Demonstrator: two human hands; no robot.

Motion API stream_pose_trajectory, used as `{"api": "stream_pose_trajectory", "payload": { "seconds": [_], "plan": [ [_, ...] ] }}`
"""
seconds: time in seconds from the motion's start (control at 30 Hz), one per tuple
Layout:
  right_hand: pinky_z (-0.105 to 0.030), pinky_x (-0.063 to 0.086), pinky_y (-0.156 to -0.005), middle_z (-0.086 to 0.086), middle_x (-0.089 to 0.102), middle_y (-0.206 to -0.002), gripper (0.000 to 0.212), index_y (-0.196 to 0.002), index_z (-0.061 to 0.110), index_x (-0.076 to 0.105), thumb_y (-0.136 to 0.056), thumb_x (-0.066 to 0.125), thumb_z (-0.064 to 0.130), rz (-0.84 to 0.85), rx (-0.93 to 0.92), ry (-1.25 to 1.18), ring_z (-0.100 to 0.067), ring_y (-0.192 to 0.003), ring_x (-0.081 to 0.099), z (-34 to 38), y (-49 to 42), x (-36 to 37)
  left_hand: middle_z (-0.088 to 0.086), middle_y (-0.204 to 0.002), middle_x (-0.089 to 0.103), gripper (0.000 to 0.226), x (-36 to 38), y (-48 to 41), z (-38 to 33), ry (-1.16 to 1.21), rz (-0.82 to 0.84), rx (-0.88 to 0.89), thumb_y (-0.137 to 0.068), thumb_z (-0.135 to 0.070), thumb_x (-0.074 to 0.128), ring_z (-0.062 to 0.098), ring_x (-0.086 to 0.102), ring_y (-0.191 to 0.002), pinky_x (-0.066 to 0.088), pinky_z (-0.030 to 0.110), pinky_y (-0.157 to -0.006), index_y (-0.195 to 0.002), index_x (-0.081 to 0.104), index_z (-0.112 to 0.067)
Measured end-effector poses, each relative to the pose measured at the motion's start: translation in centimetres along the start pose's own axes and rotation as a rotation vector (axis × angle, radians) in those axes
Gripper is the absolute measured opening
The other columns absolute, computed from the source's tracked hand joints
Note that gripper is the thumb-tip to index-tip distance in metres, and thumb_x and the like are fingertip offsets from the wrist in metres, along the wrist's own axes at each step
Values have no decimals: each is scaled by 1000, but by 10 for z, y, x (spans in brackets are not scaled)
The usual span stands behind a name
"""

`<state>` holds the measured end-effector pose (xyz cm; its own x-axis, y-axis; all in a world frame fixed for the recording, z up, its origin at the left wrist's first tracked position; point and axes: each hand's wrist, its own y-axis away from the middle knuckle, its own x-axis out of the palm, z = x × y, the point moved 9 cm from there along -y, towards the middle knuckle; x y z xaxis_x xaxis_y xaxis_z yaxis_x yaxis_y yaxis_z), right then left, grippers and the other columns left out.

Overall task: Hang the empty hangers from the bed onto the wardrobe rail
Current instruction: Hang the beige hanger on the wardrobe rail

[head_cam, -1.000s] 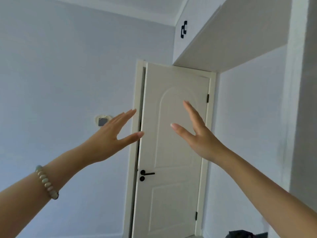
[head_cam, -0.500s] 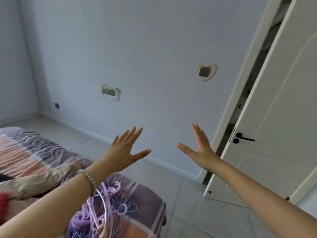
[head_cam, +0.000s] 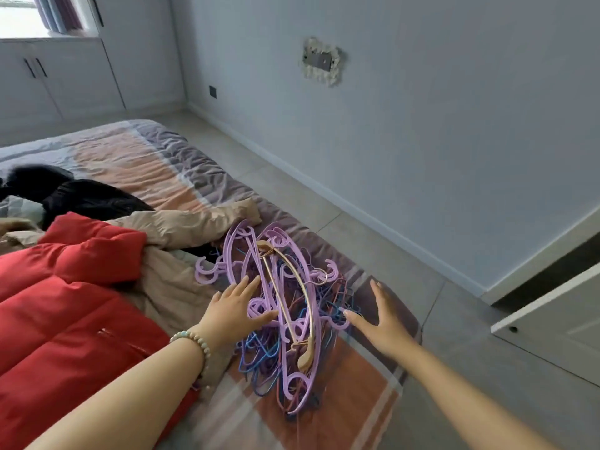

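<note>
A tangled heap of hangers (head_cam: 285, 306) lies near the corner of the bed (head_cam: 156, 164): several lilac plastic ones, thin blue and purple wire ones, and a tan wooden hanger (head_cam: 292, 287) on top. My left hand (head_cam: 232, 311) hovers at the heap's left side, fingers spread and straight, holding nothing. My right hand (head_cam: 381, 319) is stretched out at the heap's right side, fingers straight, thumb near a lilac hook. The wardrobe rail is out of view.
A red padded jacket (head_cam: 65, 306), a beige coat (head_cam: 175, 225) and a black garment (head_cam: 74, 196) lie on the bed to the left. Grey tiled floor (head_cam: 373, 238) runs along the wall at right. A white door (head_cam: 558, 319) stands ajar at far right.
The view has swung from the door down and left to the bed. Both hands, raised before, have come down to either side of the hanger heap.
</note>
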<state>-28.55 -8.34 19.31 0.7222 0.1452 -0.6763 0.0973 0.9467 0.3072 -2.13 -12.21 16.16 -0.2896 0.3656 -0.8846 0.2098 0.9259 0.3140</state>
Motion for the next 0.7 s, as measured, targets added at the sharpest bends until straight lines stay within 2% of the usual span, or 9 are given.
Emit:
{"api": "stream_pose_trajectory", "payload": {
  "seconds": [0.17,0.4,0.5,0.63,0.7],
  "plan": [
    [-35,20,-114,3,10,-159,85,-151,24,12,-85,64,40,75,92,-131,-16,-145,15,-51,-38,82,-3,-159,3,92,77,-27,47,22,72,-83,-77,-79,32,20,8,-146,11,43,-119,-150,0,-32],
    [-39,30,-110,-2,21,-156,80,-150,22,18,-86,63,37,81,250,-391,-21,-142,26,-109,-77,140,-4,-159,1,88,141,-62,63,68,118,-83,-81,-75,33,20,5,-147,8,42,-119,-150,0,-32],
    [-39,31,-111,-3,29,-153,74,-147,17,27,-86,65,32,55,280,-502,-22,-139,32,-119,-91,152,-5,-159,-2,87,153,-75,63,83,98,-69,-81,-75,32,19,0,-147,6,43,-120,-150,-1,-33],
    [-38,40,-106,-2,53,-131,49,-130,16,49,-86,66,27,102,280,-505,-20,-124,50,-119,-103,172,-6,-159,-7,85,163,-87,64,87,89,-53,-81,-76,29,19,-6,-147,3,43,-120,-150,-2,-34],
    [-39,45,-101,-4,59,-126,51,-129,11,51,-84,68,27,105,281,-469,-20,-117,56,-119,-107,181,-6,-159,-9,85,169,-91,66,97,100,-58,-81,-76,27,20,-7,-147,3,43,-120,-149,-1,-35]
  ]
}}
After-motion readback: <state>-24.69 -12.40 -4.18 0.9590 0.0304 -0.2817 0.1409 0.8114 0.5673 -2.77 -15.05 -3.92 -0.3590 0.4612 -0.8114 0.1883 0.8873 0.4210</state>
